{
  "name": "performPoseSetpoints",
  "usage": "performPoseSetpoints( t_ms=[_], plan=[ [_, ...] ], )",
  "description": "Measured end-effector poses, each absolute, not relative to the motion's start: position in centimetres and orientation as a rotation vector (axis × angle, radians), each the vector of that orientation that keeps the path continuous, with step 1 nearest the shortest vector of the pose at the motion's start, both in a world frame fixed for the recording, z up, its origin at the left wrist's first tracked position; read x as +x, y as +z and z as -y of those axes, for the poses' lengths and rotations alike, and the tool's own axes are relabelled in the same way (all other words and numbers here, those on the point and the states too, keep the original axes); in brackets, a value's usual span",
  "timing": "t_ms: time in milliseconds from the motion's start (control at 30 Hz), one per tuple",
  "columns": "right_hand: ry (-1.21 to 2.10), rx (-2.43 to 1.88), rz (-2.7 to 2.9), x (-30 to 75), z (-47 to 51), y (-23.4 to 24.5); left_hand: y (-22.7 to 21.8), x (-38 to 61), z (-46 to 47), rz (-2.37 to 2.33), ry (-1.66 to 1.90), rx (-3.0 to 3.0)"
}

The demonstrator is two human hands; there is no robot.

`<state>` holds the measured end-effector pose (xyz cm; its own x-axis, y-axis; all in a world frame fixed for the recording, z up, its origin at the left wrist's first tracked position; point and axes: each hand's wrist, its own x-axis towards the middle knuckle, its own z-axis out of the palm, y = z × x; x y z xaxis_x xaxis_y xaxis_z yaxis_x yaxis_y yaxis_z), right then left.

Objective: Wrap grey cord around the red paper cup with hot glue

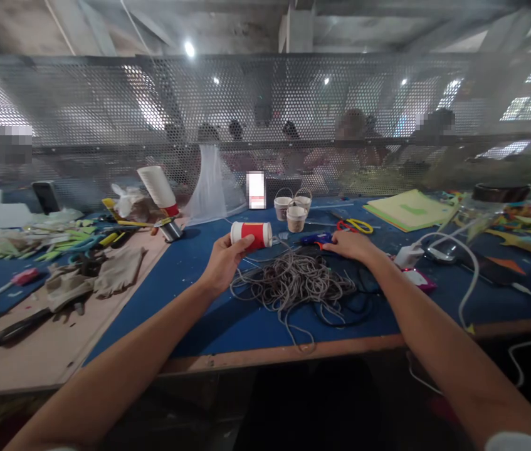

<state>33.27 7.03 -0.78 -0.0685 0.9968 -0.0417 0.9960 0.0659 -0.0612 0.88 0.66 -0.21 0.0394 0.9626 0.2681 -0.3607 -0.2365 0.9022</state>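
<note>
A white paper cup with a red band [259, 234] lies sideways in my left hand [227, 258], its thumb pressed on the band. On the blue table, my right hand [350, 244] is closed around the orange-trimmed handle of a blue glue gun [315, 239], whose nozzle points left. Between and below both hands spreads a tangled heap of grey cord [298, 282]. Just behind the glue gun stand three small cord-wrapped baskets with thin handles [296, 219]. Scissors with red and yellow handles [359, 226] lie beyond my right hand.
A leaning stack of white cups [156, 186] and a metal tin [170, 230] stand at left. Work gloves [119, 272] and pliers lie nearer. Yellow-green sheets [409, 210], a clear jar [486, 213] and a white charger cable [474, 275] occupy the right. A perforated metal screen [265, 113] closes off the back.
</note>
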Motion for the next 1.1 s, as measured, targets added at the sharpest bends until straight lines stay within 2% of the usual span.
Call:
performPoseSetpoints(
  t_ms=[200,400,500,600,800,1100],
  plan=[
    [0.149,-2.041,2.279,34.0,-7.3,-0.9,-0.4,0.8,-0.7,-0.746,1.470,1.158],
    [0.713,-1.571,1.921,34.4,-5.7,1.1,-0.1,0.9,-0.6,-0.765,1.475,1.136],
    [0.815,-1.232,1.707,33.2,-4.7,1.9,0.1,1.0,-0.5,-0.758,1.479,1.142],
    [0.811,-0.955,1.587,31.3,-3.8,2.4,0.1,1.0,-0.5,-0.766,1.481,1.125],
    [0.678,-0.840,1.598,28.6,-2.3,2.6,0.1,0.9,-0.4,-0.764,1.463,1.130],
    [0.588,-1.021,1.622,26.6,-0.5,2.1,0.0,0.7,-0.4,-0.780,1.447,1.120]
  ],
)
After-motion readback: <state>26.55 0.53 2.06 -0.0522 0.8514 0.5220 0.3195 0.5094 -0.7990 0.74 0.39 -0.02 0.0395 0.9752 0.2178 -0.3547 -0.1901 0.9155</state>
